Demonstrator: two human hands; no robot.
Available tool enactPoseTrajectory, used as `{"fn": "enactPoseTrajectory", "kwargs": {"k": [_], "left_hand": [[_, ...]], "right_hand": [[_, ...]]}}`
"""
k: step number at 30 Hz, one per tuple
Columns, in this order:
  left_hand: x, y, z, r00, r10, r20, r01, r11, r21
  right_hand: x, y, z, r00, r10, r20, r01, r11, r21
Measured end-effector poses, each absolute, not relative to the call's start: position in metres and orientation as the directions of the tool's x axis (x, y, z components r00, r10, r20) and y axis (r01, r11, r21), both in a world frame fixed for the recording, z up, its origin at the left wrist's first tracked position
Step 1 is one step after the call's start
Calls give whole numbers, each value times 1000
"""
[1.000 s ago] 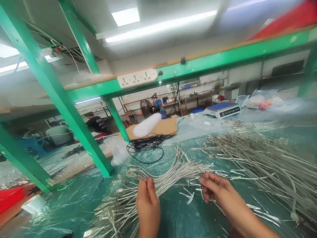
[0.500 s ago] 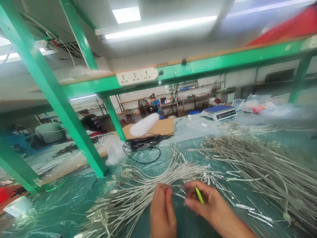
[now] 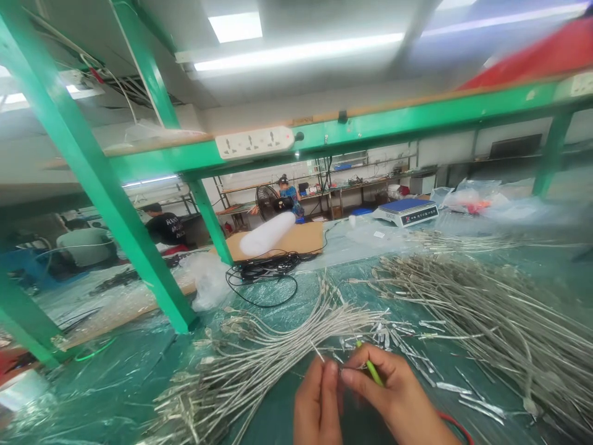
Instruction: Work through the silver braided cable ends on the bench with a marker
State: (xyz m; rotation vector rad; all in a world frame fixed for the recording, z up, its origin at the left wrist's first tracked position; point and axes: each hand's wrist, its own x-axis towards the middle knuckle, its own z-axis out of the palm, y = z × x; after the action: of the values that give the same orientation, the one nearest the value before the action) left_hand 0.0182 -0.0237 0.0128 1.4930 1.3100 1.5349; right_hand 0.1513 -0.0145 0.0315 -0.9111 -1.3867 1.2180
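Note:
My left hand (image 3: 319,395) is closed in a pinch on a thin grey cable (image 3: 317,351), whose pale end sticks up past the fingertips. Close against it, my right hand (image 3: 391,389) grips a slim tool with a yellow-green handle (image 3: 373,372); its working end is too small to make out. Both sets of fingertips nearly touch, and what lies between them is mostly hidden. Just beyond the hands spreads a fanned bundle of grey cables (image 3: 278,352) with connectors at the left ends. Silvery foil scraps (image 3: 419,358) lie scattered to the right.
A larger pile of grey cables (image 3: 482,309) covers the right side. Behind are a coiled black cable (image 3: 269,267), a white foam roll (image 3: 267,233) and a scale (image 3: 407,213). A green post (image 3: 134,235) rises at left. People sit farther back.
My left hand has moved right and my fingertips have come together at the cable, where a gap was before. A cable end now points up from my left fingers. The view has shifted slightly.

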Motion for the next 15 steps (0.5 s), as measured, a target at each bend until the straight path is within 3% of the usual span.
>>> {"fn": "enactPoseTrajectory", "kwargs": {"k": [15], "left_hand": [[7, -10, 11, -178, 941, 290, 180, -258, 949]], "right_hand": [[147, -14, 31, -194, 970, 148, 18, 155, -988]]}}
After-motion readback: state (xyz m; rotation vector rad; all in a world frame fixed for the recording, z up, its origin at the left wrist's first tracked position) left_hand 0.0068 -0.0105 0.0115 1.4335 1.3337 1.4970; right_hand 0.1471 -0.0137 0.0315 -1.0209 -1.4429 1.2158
